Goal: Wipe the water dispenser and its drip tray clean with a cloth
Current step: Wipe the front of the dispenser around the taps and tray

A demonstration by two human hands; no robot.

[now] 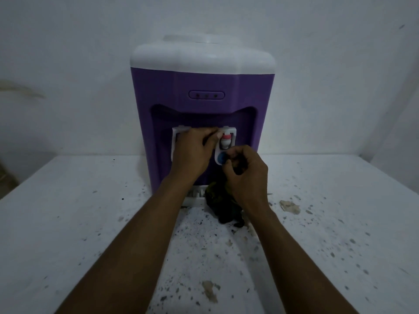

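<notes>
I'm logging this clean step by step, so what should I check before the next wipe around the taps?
1. Cloth gripped by right hand: ok.
2. Left hand holding the tap panel: ok.
3. Red tap in sight between the hands: ok.
4. Drip tray seated: cannot tell, cloth hangs over part of it.
5. Table clean: not ok, dark specks all over.
6. Water dispenser upright: ok.

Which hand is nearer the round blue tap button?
Right: right hand holds a dark cloth at the blue tap button; left hand rests above-left on the white tap panel.
</notes>
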